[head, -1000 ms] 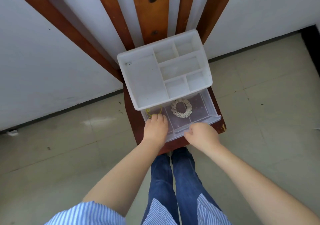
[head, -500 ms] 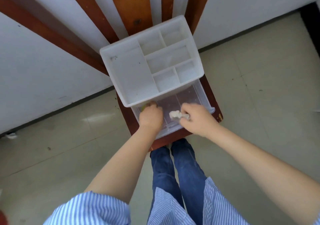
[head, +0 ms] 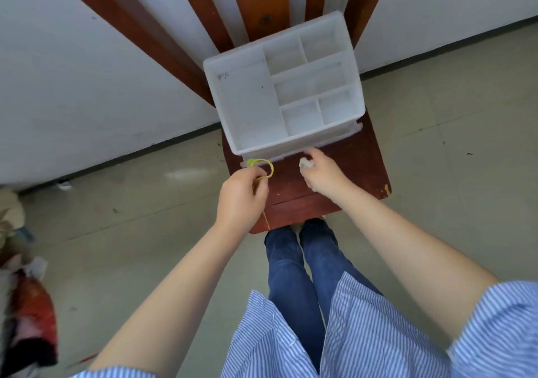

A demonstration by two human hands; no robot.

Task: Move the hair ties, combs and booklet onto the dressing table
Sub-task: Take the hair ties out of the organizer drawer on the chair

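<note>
The yellow-green hair tie [head: 262, 166] is pinched in the left hand [head: 240, 200], its loop sticking up just in front of the white organizer [head: 286, 86]. The right hand [head: 321, 172] is closed around something pale and bunched [head: 304, 162] — looks like the cream scrunchie, but it's mostly hidden. Both hands hover over the wooden chair seat [head: 358, 168] the organizer sits on — its drawer [head: 334, 137] pushed nearly shut.
</note>
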